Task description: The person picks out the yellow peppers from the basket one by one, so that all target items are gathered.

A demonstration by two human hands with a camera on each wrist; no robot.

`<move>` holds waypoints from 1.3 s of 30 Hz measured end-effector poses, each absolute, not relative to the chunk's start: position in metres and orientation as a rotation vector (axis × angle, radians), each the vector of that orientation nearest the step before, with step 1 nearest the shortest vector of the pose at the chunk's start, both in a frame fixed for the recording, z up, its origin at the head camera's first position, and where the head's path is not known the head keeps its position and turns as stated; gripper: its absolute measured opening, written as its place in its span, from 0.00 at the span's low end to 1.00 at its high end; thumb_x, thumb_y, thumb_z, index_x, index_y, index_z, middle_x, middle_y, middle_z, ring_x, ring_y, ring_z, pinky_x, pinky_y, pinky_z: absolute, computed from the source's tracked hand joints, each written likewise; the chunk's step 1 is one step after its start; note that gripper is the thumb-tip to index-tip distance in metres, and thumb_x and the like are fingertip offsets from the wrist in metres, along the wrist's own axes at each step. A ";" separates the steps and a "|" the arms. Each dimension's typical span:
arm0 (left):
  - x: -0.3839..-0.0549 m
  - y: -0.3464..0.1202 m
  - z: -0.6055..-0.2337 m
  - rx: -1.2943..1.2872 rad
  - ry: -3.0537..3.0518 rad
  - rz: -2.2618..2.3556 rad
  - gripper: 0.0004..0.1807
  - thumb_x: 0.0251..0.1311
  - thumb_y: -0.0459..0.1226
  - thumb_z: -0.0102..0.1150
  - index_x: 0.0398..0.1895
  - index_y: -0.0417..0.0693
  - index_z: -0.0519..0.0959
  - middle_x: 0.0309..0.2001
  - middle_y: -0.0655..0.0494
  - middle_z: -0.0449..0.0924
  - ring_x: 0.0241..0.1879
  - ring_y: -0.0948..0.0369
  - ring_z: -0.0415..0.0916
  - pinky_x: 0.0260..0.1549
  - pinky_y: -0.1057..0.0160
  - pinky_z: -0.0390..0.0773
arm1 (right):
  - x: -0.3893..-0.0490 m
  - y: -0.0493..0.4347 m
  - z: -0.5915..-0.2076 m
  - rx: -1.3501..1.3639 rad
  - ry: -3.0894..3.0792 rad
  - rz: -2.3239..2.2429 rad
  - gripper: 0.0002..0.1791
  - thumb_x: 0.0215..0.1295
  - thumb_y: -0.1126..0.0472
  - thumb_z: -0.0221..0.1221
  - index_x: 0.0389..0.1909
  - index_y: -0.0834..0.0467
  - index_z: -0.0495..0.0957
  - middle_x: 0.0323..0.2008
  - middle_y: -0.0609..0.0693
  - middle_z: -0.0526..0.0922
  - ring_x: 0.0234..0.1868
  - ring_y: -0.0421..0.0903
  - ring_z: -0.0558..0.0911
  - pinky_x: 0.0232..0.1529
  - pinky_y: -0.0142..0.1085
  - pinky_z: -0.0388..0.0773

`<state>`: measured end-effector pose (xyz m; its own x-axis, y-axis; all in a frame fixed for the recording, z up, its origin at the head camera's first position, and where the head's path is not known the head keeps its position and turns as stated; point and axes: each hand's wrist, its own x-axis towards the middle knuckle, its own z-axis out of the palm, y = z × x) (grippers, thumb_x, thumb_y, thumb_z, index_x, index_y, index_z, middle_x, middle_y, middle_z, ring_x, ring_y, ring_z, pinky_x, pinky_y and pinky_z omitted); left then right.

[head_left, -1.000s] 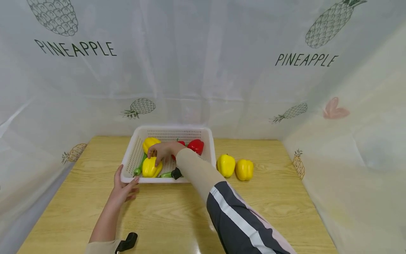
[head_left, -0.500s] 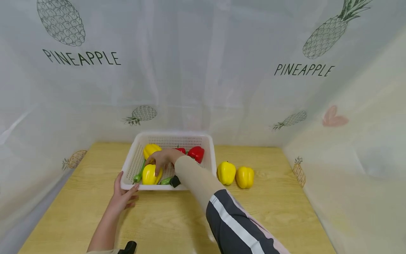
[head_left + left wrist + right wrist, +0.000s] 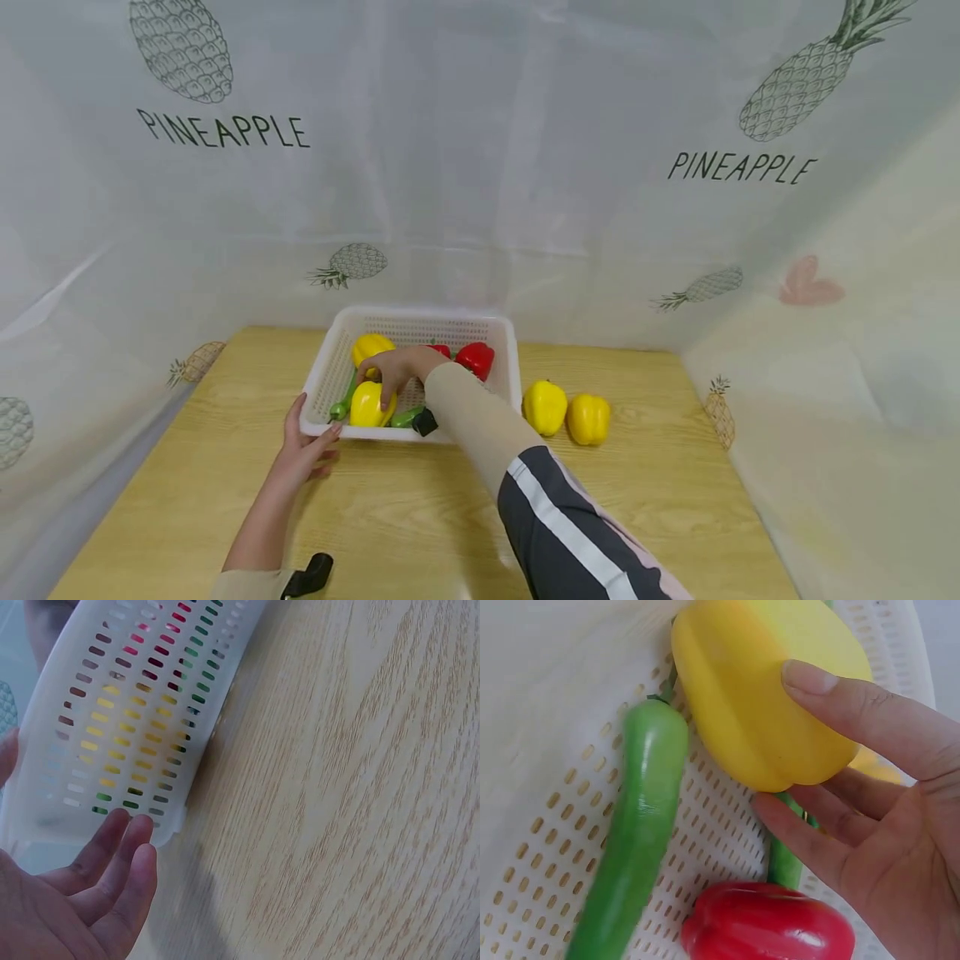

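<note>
A white slotted plastic basket (image 3: 420,313) stands at the back of the table. My left hand (image 3: 302,450) holds its front left corner, thumb on one side and fingers against the outer wall; these fingers also show at the wall in the left wrist view. Inside the basket, my right hand (image 3: 405,365) grips a yellow bell pepper (image 3: 742,697), its thumb on top and fingers curled below. A second yellow pepper (image 3: 372,346) lies behind. Beside the gripped pepper are a long green pepper (image 3: 641,810) and a red bell pepper (image 3: 772,926).
Two yellow bell peppers, a left one (image 3: 545,407) and a right one (image 3: 588,419), sit on the wooden table (image 3: 660,500) right of the basket. A red bell pepper (image 3: 477,358) lies at the basket's right end. A pale pineapple-print sheet (image 3: 480,192) hangs behind.
The head view has shifted, so the scene sits slightly differently in the frame. My right hand stays at the same yellow bell pepper and my left hand stays at the basket corner.
</note>
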<state>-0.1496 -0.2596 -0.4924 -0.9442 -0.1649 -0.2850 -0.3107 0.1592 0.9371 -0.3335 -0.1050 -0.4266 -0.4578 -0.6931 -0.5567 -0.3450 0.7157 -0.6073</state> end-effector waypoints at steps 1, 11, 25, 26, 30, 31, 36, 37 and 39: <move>-0.150 -0.259 -0.492 -0.468 2.301 1.898 0.52 0.69 0.50 0.55 0.74 0.75 0.22 0.64 0.30 0.64 0.40 0.49 0.78 0.34 0.54 0.80 | -0.333 -0.103 -0.426 -0.786 2.080 -0.524 0.31 0.49 0.68 0.74 0.51 0.42 0.73 0.53 0.47 0.71 0.51 0.45 0.70 0.51 0.37 0.77; -0.149 -0.257 -0.493 -0.472 2.313 1.887 0.51 0.69 0.49 0.55 0.75 0.73 0.24 0.59 0.31 0.68 0.38 0.49 0.78 0.32 0.55 0.80 | -0.329 -0.090 -0.424 -0.868 2.194 -0.454 0.30 0.48 0.63 0.75 0.49 0.39 0.74 0.50 0.43 0.74 0.52 0.43 0.70 0.59 0.41 0.67; -0.152 -0.257 -0.493 -0.453 2.326 1.902 0.51 0.69 0.48 0.55 0.75 0.71 0.23 0.56 0.32 0.71 0.36 0.52 0.79 0.31 0.55 0.81 | -0.328 -0.060 -0.413 -0.905 2.177 -0.565 0.33 0.50 0.63 0.74 0.58 0.48 0.74 0.53 0.50 0.73 0.53 0.47 0.72 0.50 0.33 0.75; -0.151 -0.259 -0.492 -0.456 2.327 1.901 0.51 0.69 0.48 0.55 0.75 0.71 0.23 0.57 0.32 0.71 0.36 0.52 0.79 0.31 0.55 0.81 | -0.328 -0.058 -0.411 -0.917 2.169 -0.579 0.34 0.50 0.64 0.74 0.59 0.49 0.73 0.54 0.50 0.73 0.54 0.48 0.72 0.50 0.33 0.75; -0.150 -0.262 -0.490 -0.449 2.337 1.885 0.52 0.70 0.48 0.54 0.74 0.71 0.21 0.59 0.30 0.69 0.37 0.52 0.80 0.31 0.55 0.81 | -0.331 -0.050 -0.403 -0.988 2.142 -0.618 0.35 0.52 0.65 0.73 0.61 0.51 0.71 0.56 0.53 0.71 0.55 0.49 0.71 0.49 0.32 0.75; -0.150 -0.263 -0.490 -0.440 2.341 1.880 0.52 0.70 0.48 0.54 0.74 0.70 0.21 0.59 0.30 0.68 0.37 0.52 0.80 0.31 0.55 0.81 | -0.332 -0.047 -0.402 -0.993 2.138 -0.630 0.35 0.52 0.65 0.73 0.61 0.51 0.71 0.57 0.53 0.70 0.56 0.49 0.71 0.48 0.32 0.75; -0.150 -0.261 -0.487 -0.417 2.341 1.876 0.52 0.70 0.49 0.54 0.74 0.69 0.20 0.59 0.30 0.68 0.39 0.51 0.80 0.33 0.54 0.81 | -0.333 -0.027 -0.394 -0.993 2.133 -0.651 0.35 0.53 0.66 0.72 0.62 0.47 0.71 0.62 0.51 0.69 0.61 0.49 0.69 0.50 0.34 0.75; -0.150 -0.261 -0.487 -0.419 2.338 1.878 0.52 0.70 0.49 0.54 0.74 0.69 0.20 0.59 0.30 0.68 0.39 0.51 0.80 0.33 0.54 0.81 | -0.333 -0.023 -0.393 -0.998 2.125 -0.657 0.35 0.53 0.66 0.72 0.62 0.47 0.71 0.63 0.51 0.69 0.62 0.50 0.68 0.50 0.35 0.75; -0.149 -0.259 -0.488 -0.437 2.330 1.884 0.52 0.70 0.48 0.54 0.74 0.70 0.21 0.59 0.29 0.68 0.38 0.51 0.80 0.33 0.54 0.81 | -0.332 -0.015 -0.390 -1.011 2.108 -0.665 0.35 0.54 0.67 0.71 0.62 0.47 0.70 0.64 0.51 0.68 0.64 0.50 0.67 0.52 0.35 0.74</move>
<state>-0.1485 -0.2594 -0.4876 -0.9520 -0.1505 -0.2666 -0.2922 0.1869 0.9379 -0.3316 -0.0154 -0.3903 -0.4537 -0.8126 -0.3658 -0.4555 0.5642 -0.6886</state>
